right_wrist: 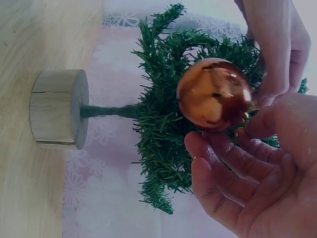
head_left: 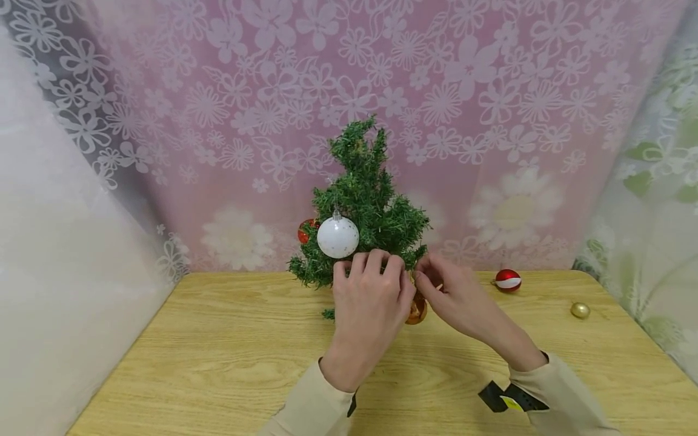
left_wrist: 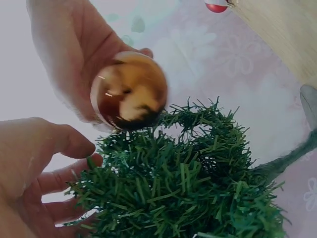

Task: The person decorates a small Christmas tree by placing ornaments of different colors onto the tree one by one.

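A small green Christmas tree [head_left: 362, 194] stands at the back of the table. My left hand [head_left: 368, 306] is at its lower front branches, its thumb and index finger pinching a branch tip [left_wrist: 94, 161] in the left wrist view. Just right of it, my right hand [head_left: 463, 297] holds a shiny copper-orange Christmas ball [right_wrist: 213, 94] near its cap with thumb and fingertips. The ball hangs beside the lower branches, partly hidden by the hands in the head view. A white speckled ball [head_left: 338, 237] hangs on the tree's front, and a red-orange ball [head_left: 306, 231] on its left.
A red-and-white ball [head_left: 508, 281] and a small gold ball [head_left: 580, 310] lie on the wooden table [head_left: 218, 351] to the right. The tree's round wooden base [right_wrist: 58, 109] shows in the right wrist view. A flowered pink curtain [head_left: 262, 109] hangs behind.
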### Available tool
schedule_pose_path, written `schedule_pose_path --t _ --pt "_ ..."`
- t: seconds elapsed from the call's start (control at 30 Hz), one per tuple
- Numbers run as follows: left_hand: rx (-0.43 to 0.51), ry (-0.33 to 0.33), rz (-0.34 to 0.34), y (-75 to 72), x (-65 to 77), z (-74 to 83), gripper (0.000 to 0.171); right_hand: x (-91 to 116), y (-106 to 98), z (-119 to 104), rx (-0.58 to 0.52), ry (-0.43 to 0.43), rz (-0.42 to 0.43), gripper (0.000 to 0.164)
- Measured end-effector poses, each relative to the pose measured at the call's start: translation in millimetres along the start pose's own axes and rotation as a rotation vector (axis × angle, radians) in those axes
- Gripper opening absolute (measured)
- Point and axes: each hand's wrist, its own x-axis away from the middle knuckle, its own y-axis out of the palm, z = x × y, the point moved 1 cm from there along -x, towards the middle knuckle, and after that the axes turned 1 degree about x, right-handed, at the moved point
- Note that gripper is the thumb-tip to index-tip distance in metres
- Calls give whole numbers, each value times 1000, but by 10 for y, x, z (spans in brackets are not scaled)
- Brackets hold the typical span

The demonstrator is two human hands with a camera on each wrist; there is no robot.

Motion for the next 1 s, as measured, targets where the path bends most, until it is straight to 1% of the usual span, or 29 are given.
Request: schedule_pose_path --t 0.1,0.17,0.33,0.57,0.73,0.83,0.93,1.0 --pt "33 9 -11 -38 12 0 9 7 3 -4 -1 -8 4 13" --pt "53 11 -11 -55 14 -2 8 11 -5 -10 -5 -18 24 12" --pt "68 8 -6 -46 -4 -28 9 17 -33 -34 -3 -70 108 9" --pt "84 10 13 -13 -4 -54 8 -10 -89 -72 35 -127 215 8" --pt "131 0 19 -10 10 -61 8 21 -95 -93 48 -169 259 5" --pt "158 -12 7 -7 19 -68 10 49 -87 -108 51 -196 288 5" --pt "191 -16 9 -8 23 -77 11 72 -90 -117 22 -237 296 8" --pt "219 -16 25 -11 21 -82 11 81 -97 -116 9 -271 294 11"
